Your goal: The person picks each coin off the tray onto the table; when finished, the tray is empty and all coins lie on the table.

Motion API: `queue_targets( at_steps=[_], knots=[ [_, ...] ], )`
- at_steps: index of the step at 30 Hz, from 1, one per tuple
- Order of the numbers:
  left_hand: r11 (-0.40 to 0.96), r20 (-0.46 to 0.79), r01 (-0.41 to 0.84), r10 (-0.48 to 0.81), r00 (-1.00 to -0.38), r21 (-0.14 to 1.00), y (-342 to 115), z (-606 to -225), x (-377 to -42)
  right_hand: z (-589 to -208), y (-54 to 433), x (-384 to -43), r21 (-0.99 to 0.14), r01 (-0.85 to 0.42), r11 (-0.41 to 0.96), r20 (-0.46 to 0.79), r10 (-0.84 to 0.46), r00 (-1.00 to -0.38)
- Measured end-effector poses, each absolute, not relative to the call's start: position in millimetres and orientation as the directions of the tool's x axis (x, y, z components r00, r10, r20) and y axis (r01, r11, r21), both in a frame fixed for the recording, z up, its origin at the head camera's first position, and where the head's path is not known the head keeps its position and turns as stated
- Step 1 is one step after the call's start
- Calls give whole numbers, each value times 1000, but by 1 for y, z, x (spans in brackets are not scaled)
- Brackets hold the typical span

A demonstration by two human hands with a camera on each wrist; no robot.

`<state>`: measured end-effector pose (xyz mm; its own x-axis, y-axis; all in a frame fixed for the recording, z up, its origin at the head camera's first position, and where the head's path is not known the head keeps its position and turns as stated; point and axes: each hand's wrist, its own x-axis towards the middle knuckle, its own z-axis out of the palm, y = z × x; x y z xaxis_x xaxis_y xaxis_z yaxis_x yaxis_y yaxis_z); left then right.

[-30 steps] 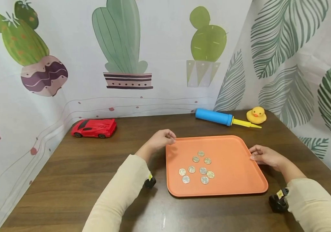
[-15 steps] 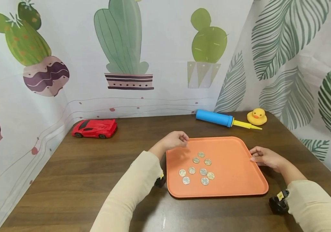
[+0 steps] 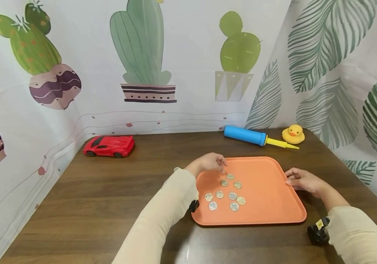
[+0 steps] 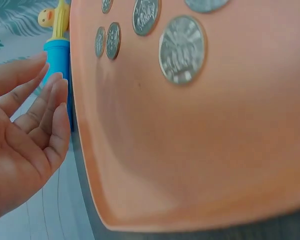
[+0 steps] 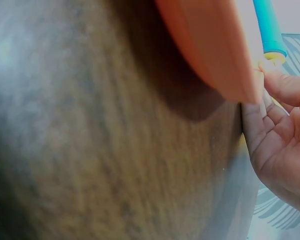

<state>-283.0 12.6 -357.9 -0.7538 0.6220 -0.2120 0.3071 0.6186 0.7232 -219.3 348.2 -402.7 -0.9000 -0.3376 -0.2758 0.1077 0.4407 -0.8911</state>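
An orange tray [image 3: 264, 190] lies on the wooden table, its right rim pinched by my right hand [image 3: 304, 180]. In the right wrist view, the thumb is at the rim and the fingers [image 5: 257, 125] reach beneath the tray's edge. Several gold and silver coins [image 3: 234, 206] lie flat and scattered over the left half of the tray. Over its far left part hovers my left hand [image 3: 211, 162], fingers loosely bent and holding nothing. The left wrist view has that palm [image 4: 20, 150] beside the tray, with the large silver coin [image 4: 182, 50] nearby.
Behind the tray lies a blue and yellow hand pump [image 3: 246, 135], with a yellow rubber duck [image 3: 293, 134] at its right. A red toy car [image 3: 109, 146] stands at the back left of the table [image 3: 109, 205]. A cactus-print cloth [image 3: 191, 55] hangs behind.
My left hand has moved right, from the tray's far left corner to above the tray near the farthest coins. My right hand stays at the right rim, and the coins have not moved.
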Motion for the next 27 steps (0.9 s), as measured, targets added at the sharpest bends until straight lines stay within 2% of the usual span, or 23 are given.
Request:
queue_targets(
  at_steps=[12,18,24,27],
  knots=[
    [669,-299,256,596,-745,698,33,-366,-286,-399,346,-218,-881,129,456,-293,-310,-904],
    [734,-335,261,556,-760,627,40,-368,-284,-397,345,-217,-890,113,442,-278,-329,-903],
    [768,-365,214,505,-782,603,42,-372,-279,-398,343,-216,-895,103,434,-269,-341,-901],
    [777,-349,239,505,-790,583,45,-374,-278,-399,344,-215,-889,103,445,-270,-332,-904]
  ],
)
